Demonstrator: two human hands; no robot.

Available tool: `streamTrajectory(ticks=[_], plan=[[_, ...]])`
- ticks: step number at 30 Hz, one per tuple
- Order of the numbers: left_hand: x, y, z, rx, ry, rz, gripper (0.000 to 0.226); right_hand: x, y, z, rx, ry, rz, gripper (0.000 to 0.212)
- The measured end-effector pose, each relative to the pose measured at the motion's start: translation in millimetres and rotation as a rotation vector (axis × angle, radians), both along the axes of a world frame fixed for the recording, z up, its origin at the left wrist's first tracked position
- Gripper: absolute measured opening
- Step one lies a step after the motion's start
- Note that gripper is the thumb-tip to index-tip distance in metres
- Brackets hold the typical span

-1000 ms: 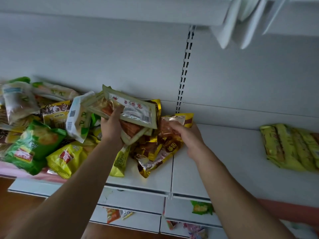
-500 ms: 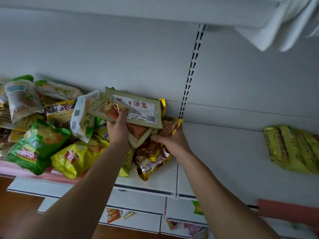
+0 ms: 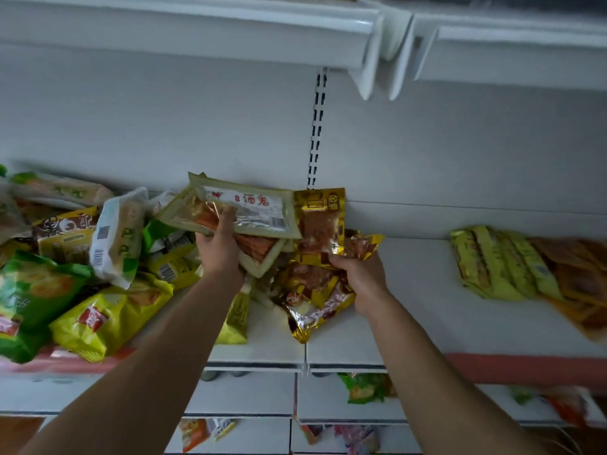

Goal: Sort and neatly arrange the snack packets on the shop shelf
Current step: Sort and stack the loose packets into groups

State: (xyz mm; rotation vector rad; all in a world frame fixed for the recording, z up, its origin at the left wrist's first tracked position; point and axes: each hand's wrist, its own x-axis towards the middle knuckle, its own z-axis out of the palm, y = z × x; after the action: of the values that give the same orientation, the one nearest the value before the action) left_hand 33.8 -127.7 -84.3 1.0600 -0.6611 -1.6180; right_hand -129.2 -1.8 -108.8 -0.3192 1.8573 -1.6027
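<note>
My left hand (image 3: 219, 247) grips a stack of flat beige packets (image 3: 253, 211) with red characters, held up above the white shelf (image 3: 420, 310). My right hand (image 3: 363, 279) holds a bunch of gold foil packets (image 3: 320, 224); one stands upright beside the beige stack, others hang below the hand. A jumbled heap of green, yellow and white snack bags (image 3: 98, 267) fills the shelf's left part.
A tidy row of yellow-green and orange packets (image 3: 512, 261) lies at the shelf's right. A slotted upright (image 3: 317, 133) runs up the back wall. Another shelf (image 3: 230, 31) hangs overhead. Lower shelves (image 3: 249, 399) hold a few loose packets.
My right hand has lifted a gold packet upright next to the beige stack and shifted slightly right. The left hand keeps its hold. The view has tilted a little.
</note>
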Motion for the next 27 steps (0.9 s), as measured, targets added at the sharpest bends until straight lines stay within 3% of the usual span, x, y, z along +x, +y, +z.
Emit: streamTrajectory(ticks=[4,8,10,14,18,20,23,25,27], plan=[[-16.6,4.9,16.0,-0.067,-0.002,0.016,0.026,-38.7,30.8,9.1,-0.033,0.010,-0.126,0.040],[-39.1,19.6,34.9,-0.137,-0.014,0.067,0.048,-71.0,51.8,19.7,-0.062,0.045,-0.201,0.037],[-53.9,29.3,41.9,-0.209,-0.039,0.127,0.042,-84.2,61.3,22.1,-0.054,0.092,-0.218,0.035],[-84.3,53.8,43.0,-0.270,-0.053,0.123,0.024,-109.7,83.3,28.1,0.025,0.285,-0.200,0.027],[-110.0,78.0,34.6,-0.228,-0.014,0.066,0.032,-139.2,103.2,36.5,0.244,0.528,-0.047,0.023],[-120.2,86.5,29.0,-0.224,-0.016,0.039,0.040,-149.7,107.0,37.0,0.378,0.663,0.015,0.035],[-129.8,94.9,16.2,-0.151,-0.037,-0.041,0.038,-157.4,111.9,28.2,0.569,0.890,0.107,0.084],[-133.6,99.2,7.0,-0.121,-0.101,-0.118,0.037,-156.1,115.7,23.0,0.524,1.017,0.105,0.102],[-138.1,100.3,-2.8,-0.086,-0.169,-0.209,0.049,-155.5,117.7,17.6,0.442,1.133,0.107,0.105]])
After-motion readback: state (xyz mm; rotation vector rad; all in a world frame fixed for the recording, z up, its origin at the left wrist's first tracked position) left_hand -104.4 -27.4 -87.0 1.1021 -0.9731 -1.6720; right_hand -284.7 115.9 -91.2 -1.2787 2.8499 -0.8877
